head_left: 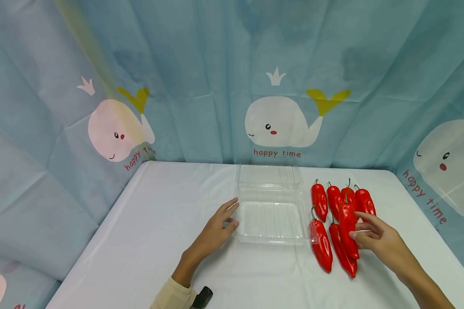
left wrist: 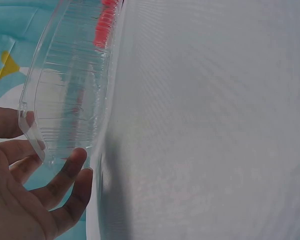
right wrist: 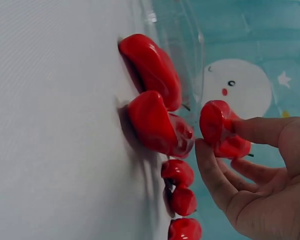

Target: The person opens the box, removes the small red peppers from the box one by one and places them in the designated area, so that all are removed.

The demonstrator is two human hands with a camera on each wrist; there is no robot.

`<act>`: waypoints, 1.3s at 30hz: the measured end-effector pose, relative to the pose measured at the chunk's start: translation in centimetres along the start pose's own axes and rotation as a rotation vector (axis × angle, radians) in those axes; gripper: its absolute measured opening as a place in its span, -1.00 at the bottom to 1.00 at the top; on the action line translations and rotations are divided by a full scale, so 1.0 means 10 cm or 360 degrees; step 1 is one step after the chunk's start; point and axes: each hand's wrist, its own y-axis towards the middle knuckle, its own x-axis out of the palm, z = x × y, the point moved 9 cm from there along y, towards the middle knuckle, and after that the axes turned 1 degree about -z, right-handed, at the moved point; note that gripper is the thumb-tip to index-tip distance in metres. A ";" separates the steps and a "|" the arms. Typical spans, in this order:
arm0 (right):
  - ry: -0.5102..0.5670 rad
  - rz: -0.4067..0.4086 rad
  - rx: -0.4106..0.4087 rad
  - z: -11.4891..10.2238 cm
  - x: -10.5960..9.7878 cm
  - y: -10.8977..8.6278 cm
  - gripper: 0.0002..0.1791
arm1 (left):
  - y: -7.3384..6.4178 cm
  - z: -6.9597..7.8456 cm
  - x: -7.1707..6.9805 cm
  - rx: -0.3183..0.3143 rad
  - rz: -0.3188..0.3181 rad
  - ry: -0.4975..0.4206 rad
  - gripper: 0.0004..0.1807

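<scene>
A red pepper [head_left: 347, 227] with a green stem is pinched between the thumb and fingers of my right hand [head_left: 380, 240]. In the right wrist view the held pepper [right wrist: 221, 127] is raised off the table, beside other red peppers. The head view has it overlapping another pepper [head_left: 342, 253] below it. My left hand [head_left: 216, 227] is at the left edge of a clear plastic clamshell box [head_left: 270, 240], its fingers loosely bent. In the left wrist view the fingertips [left wrist: 76, 159] touch the box's near corner [left wrist: 37, 142]. The box lies open, its lid [head_left: 268, 176] folded back.
Several red peppers [head_left: 319, 201] lie in a row behind the right hand. Another pepper [head_left: 322, 249] lies at the box's right front corner. A white cloth [head_left: 139, 240] covers the table, and a blue whale-print curtain [head_left: 201, 86] hangs around it.
</scene>
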 end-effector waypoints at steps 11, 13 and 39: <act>-0.0016 -0.0005 0.0098 0.23 -0.04 -0.02 -0.10 | -0.01 -0.01 0.01 0.0000 0.0005 0.0003 -0.36; -0.0033 -0.0003 0.0124 0.28 -0.06 -0.03 -0.08 | -0.01 -0.02 0.01 -0.0002 0.0003 0.0002 -0.36; -0.0061 -0.0067 0.0359 0.63 -0.03 -0.11 0.01 | 0.00 -0.03 0.01 -0.0003 0.0007 0.0002 -0.37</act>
